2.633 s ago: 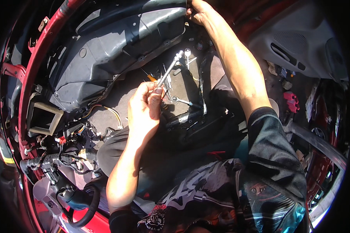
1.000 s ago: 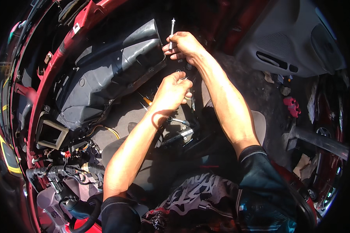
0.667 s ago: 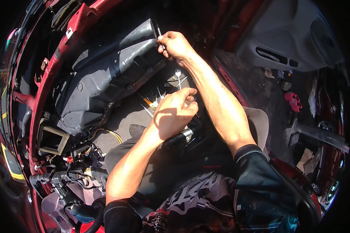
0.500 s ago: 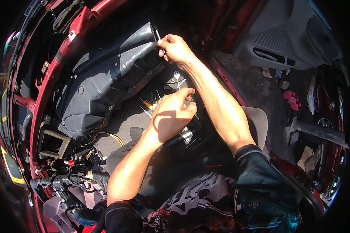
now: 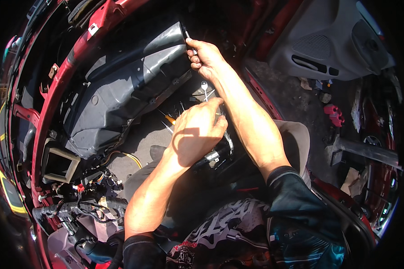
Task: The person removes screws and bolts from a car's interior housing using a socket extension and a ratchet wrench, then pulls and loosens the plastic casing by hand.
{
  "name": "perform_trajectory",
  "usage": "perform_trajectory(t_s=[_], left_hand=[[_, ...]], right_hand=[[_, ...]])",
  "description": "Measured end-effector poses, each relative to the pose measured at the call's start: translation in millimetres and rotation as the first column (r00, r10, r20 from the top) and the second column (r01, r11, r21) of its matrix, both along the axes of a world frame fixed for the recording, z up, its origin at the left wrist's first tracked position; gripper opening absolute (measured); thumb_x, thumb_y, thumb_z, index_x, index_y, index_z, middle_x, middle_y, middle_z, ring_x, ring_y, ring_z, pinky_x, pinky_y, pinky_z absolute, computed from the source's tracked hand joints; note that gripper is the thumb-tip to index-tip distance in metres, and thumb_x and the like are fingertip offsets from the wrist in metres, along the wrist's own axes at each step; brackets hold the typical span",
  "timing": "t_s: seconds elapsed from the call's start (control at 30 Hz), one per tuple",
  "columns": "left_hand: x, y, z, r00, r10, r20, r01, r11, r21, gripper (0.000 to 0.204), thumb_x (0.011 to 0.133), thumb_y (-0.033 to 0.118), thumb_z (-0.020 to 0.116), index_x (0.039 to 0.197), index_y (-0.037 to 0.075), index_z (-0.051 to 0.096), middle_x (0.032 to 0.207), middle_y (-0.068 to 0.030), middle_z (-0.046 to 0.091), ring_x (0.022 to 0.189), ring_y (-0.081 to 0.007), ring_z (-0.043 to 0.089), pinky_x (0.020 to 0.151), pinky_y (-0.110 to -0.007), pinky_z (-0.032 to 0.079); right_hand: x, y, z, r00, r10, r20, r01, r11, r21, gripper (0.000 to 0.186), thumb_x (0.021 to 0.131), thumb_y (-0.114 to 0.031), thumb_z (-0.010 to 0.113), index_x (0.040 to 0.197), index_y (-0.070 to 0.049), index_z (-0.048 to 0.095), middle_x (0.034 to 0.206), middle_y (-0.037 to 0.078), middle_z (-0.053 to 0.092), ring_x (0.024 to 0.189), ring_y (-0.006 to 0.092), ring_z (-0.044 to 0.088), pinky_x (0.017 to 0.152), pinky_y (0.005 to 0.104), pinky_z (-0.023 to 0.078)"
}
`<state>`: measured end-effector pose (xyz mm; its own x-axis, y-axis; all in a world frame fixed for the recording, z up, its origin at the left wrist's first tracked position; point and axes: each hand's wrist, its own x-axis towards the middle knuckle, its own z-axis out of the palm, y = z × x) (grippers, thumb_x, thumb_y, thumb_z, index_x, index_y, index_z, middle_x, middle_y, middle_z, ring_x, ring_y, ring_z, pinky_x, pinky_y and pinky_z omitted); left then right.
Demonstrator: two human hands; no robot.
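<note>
Slim rod held at the end of the black housing, loose tools kept close by

At the far left a red metal beam (image 5: 67,65) curves past the work area, with a foam-edged square frame (image 5: 47,163) low beside it. Yellow wires (image 5: 131,155) loop out onto the grey floor (image 5: 141,140). Above them the large black housing (image 5: 121,89) lies slantwise, its narrower end toward the right hand.

An orange-handled tool (image 5: 170,119) lies just below the housing among other thin tools; that spot probably keeps them within easy reach while leaving room for the forearms. The left hand (image 5: 195,132) hangs over this patch, back upward, fingers half curled and the thumb apart from the index finger. Whether it has hold of anything cannot be told, since the palm is hidden. Drawn in like this, it seems to leave the space around the housing's end to the other hand.

The slim metal rod (image 5: 187,33) is at that end, in shade, gripped by the right hand (image 5: 206,56). Thumb and fingers are closed around it, presumably well down its length so that the upper tip stays free. Whether the tip touches the housing is too dark to tell. A ratchet-like tool (image 5: 204,85) lies below the wrist. Farther right are a grey door panel (image 5: 314,45) and a pink object (image 5: 334,115) on the ground
</note>
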<state>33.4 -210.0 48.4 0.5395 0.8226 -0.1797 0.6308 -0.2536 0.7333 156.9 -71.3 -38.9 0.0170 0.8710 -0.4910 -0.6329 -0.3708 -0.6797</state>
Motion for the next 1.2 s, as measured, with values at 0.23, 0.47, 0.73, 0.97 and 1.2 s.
perform_trajectory(t_s=[0.23, 0.47, 0.73, 0.97, 1.2], left_hand=[[-5, -3, 7, 1.000, 0.000, -0.010, 0.001, 0.998, 0.063, 0.049, 0.083, 0.019, 0.058, 0.126, -0.005, 0.057, 0.109, -0.0292, 0.066, 0.105, -0.0411, 0.065, 0.093, -0.044, 0.049], [-14, -5, 9, 0.999, -0.028, -0.046, 0.029, 0.999, 0.032, 0.050, 0.084, 0.020, 0.058, 0.127, -0.005, 0.056, 0.111, -0.0295, 0.066, 0.106, -0.0418, 0.064, 0.095, -0.045, 0.049], [-18, -7, 4, 0.993, -0.038, -0.110, 0.046, 0.997, 0.067, 0.050, 0.083, 0.020, 0.059, 0.127, -0.004, 0.057, 0.115, -0.0274, 0.065, 0.106, -0.0415, 0.064, 0.095, -0.045, 0.049], [-13, 2, 4, 0.982, -0.038, -0.187, 0.045, 0.998, 0.034, 0.052, 0.082, 0.020, 0.059, 0.130, -0.001, 0.056, 0.112, -0.0265, 0.066, 0.103, -0.0395, 0.066, 0.092, -0.044, 0.050], [-11, 6, 2, 0.976, -0.038, -0.216, 0.030, 0.999, -0.041, 0.052, 0.082, 0.018, 0.059, 0.131, 0.000, 0.056, 0.109, -0.0273, 0.067, 0.100, -0.0403, 0.066, 0.089, -0.043, 0.050]], right_hand=[[-14, 13, 8, 0.970, -0.142, 0.199, 0.142, 0.990, 0.015, 0.028, 0.103, -0.029, 0.051, 0.088, -0.007, 0.059, 0.059, -0.004, 0.047, 0.043, 0.0045, 0.034, 0.039, 0.0225, 0.024], [-26, 27, 5, 0.857, -0.301, 0.419, 0.280, 0.953, 0.113, 0.018, 0.093, -0.017, 0.067, 0.083, -0.004, 0.059, 0.060, -0.002, 0.049, 0.045, 0.0062, 0.041, 0.039, 0.0231, 0.029], [-14, 27, 9, 0.966, -0.187, 0.178, 0.195, 0.980, -0.028, 0.016, 0.094, -0.016, 0.062, 0.084, -0.004, 0.060, 0.060, -0.002, 0.050, 0.045, 0.0058, 0.039, 0.039, 0.0233, 0.030], [-8, 45, -11, 0.850, -0.277, 0.449, 0.227, 0.960, 0.162, 0.012, 0.086, -0.007, 0.071, 0.079, -0.002, 0.062, 0.064, 0.003, 0.058, 0.051, 0.0076, 0.049, 0.042, 0.0234, 0.037], [-5, 34, -8, 0.971, -0.128, 0.203, 0.117, 0.991, 0.066, 0.013, 0.092, -0.012, 0.066, 0.086, -0.003, 0.059, 0.068, 0.002, 0.057, 0.052, 0.0068, 0.048, 0.040, 0.0207, 0.037]])
